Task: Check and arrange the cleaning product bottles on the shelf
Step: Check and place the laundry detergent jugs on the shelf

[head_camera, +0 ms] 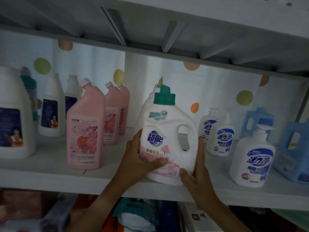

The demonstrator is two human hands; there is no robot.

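Cleaning bottles stood in rows along the shelf [50,174], mostly upright and label-out, so little seemed left. At the front edge, the green-capped detergent jug [167,139] was clasped low between the left hand [140,161] and right hand [195,174], apparently being squared up.

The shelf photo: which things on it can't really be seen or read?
Head view:
- Large white jug: cut off by the left edge.
- Blue jugs: cut by the right edge, blurred.
- Bottles behind the green-capped detergent bottle: hidden by it.
- Its lower label: covered by both hands.
- Lower shelf goods: dark, blurred.
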